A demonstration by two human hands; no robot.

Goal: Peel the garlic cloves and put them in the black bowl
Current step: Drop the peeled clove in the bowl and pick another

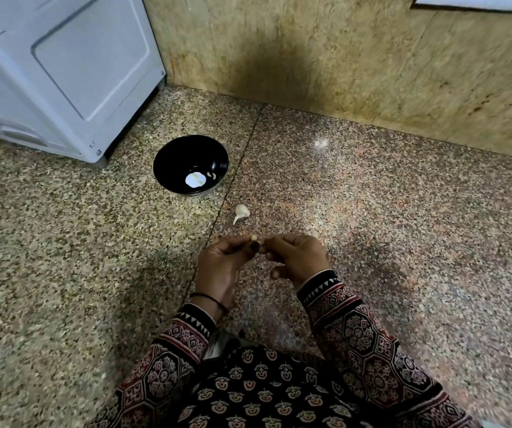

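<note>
A small pale garlic clove (pixel 253 239) is pinched at my fingertips, low over the speckled floor. My left hand (pixel 220 261) grips it with curled fingers and thumb. My right hand (pixel 295 257) meets it from the right, its fingertips pinching at the clove's end. A garlic bulb with a short stem (pixel 241 212) lies on the floor just beyond my hands. Farther back left stands the black bowl (pixel 168 162), holding a white round patch and two small peeled cloves (pixel 212 175).
A white appliance (pixel 63 72) stands at the back left, close to the bowl. A tan stone wall (pixel 372 63) runs along the back. My patterned sleeves and lap fill the bottom of the view.
</note>
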